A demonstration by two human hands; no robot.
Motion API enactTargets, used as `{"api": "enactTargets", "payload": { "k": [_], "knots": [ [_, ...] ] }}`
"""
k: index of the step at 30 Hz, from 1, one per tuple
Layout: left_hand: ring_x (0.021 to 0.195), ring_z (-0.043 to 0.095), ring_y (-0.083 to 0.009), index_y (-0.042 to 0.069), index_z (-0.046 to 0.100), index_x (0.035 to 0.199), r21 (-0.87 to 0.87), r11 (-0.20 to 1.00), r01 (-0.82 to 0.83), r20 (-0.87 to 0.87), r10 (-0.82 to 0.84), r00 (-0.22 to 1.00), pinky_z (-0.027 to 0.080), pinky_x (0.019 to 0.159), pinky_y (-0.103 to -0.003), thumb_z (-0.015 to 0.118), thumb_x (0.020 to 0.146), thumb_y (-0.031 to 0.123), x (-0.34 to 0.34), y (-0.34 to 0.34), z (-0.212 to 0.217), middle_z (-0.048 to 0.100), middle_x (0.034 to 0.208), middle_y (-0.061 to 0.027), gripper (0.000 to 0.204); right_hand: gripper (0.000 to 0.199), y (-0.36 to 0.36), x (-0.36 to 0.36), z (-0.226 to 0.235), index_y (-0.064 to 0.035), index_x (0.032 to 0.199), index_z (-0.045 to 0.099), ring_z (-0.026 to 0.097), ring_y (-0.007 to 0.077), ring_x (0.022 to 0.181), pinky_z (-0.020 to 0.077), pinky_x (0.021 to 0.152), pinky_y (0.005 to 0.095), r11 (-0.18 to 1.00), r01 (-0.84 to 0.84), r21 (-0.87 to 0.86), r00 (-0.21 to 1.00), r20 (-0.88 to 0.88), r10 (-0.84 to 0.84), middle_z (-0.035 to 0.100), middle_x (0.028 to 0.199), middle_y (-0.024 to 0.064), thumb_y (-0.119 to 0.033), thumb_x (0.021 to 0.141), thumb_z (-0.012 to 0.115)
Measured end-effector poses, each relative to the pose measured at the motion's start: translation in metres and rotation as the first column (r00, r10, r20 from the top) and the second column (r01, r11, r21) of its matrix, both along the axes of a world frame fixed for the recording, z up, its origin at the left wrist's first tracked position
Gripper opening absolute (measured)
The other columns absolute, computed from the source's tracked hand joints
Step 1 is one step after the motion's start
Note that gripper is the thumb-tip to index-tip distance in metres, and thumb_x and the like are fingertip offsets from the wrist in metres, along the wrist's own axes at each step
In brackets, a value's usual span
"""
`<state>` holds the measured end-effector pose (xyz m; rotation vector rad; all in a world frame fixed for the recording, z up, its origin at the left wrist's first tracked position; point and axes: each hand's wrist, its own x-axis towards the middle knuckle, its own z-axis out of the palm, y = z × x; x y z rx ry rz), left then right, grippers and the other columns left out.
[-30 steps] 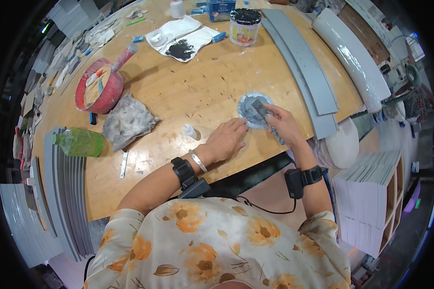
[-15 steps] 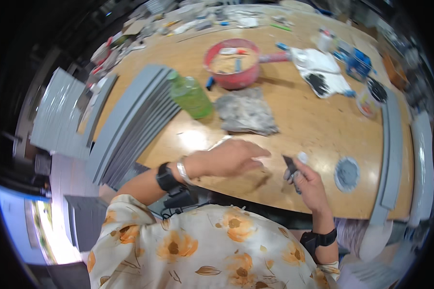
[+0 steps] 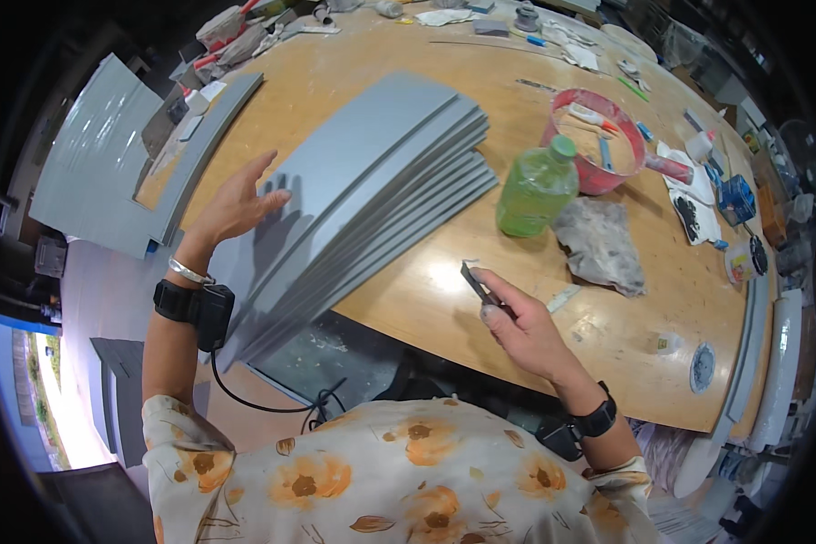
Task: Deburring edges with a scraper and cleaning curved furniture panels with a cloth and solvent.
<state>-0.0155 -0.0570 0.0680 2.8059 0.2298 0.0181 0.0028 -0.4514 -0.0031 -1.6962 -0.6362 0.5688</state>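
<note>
My left hand (image 3: 240, 201) is open, its fingers spread over the left edge of a stack of long grey boards (image 3: 363, 118). Its shadow falls across the top board, and I cannot tell whether the fingertips touch it. My right hand (image 3: 528, 334) is closed around a small dark flat scraper (image 3: 477, 285), held above the table near its front edge. Beyond that hand stand a green bottle (image 3: 537, 192) and a crumpled grey-stained cloth (image 3: 600, 245). A small pale strip (image 3: 564, 297) lies on the table beside the cloth.
A red pan (image 3: 598, 186) filled with tan powder sits behind the bottle, its handle pointing right. Near the right end of the wooden table (image 3: 408, 281) are a round dish of grey paste (image 3: 702, 367) and a lidded tub (image 3: 743, 261). More grey boards (image 3: 210, 150) lie at the left.
The view has swung left. My left hand has gone from mid-table to the board stack, fingers spreading. My right hand, still gripping the scraper, now sits nearer the boards.
</note>
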Motion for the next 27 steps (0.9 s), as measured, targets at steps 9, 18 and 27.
{"api": "enactTargets", "payload": {
  "k": [9, 18, 27],
  "knots": [
    [0.120, 0.042, -0.0290, -0.003, 0.038, 0.130, -0.471, 0.879, 0.075, -0.097, -0.136, 0.986, 0.031, 0.101, -0.035, 0.076, 0.064, 0.042, 0.009, 0.049, -0.033, 0.047, 0.126, -0.0208, 0.088, 0.041, 0.090, -0.011, -0.013, -0.0068, 0.127, 0.044, 0.057, 0.0264, 0.092, 0.0437, 0.081, 0.0313, 0.989, 0.143, -0.033, 0.984, 0.114, -0.139, 0.057, 0.106, 0.0174, -0.009, 0.086, 0.052],
    [0.118, 0.043, -0.0271, -0.001, 0.039, 0.129, -0.533, 0.845, 0.038, -0.136, -0.131, 0.982, 0.033, 0.100, -0.034, 0.078, 0.062, 0.043, 0.010, 0.055, -0.038, 0.048, 0.125, -0.0191, 0.089, 0.040, 0.138, -0.009, -0.021, -0.0083, 0.124, 0.045, 0.056, 0.0322, 0.086, 0.0450, 0.076, 0.0360, 0.997, 0.065, 0.048, 0.956, 0.284, -0.076, 0.057, 0.097, 0.0167, -0.007, 0.085, 0.052],
    [0.121, 0.039, -0.0279, -0.004, 0.031, 0.133, -0.631, 0.757, 0.169, -0.065, -0.269, 0.961, 0.030, 0.102, -0.034, 0.076, 0.065, 0.045, 0.016, 0.064, -0.047, 0.044, 0.127, -0.0206, 0.095, 0.041, 0.166, -0.025, -0.031, -0.0093, 0.125, 0.046, 0.057, 0.0297, 0.079, 0.0459, 0.072, 0.0348, 0.970, 0.232, -0.078, 0.902, 0.390, -0.184, 0.057, 0.093, 0.0148, -0.004, 0.084, 0.051]
  ]
}}
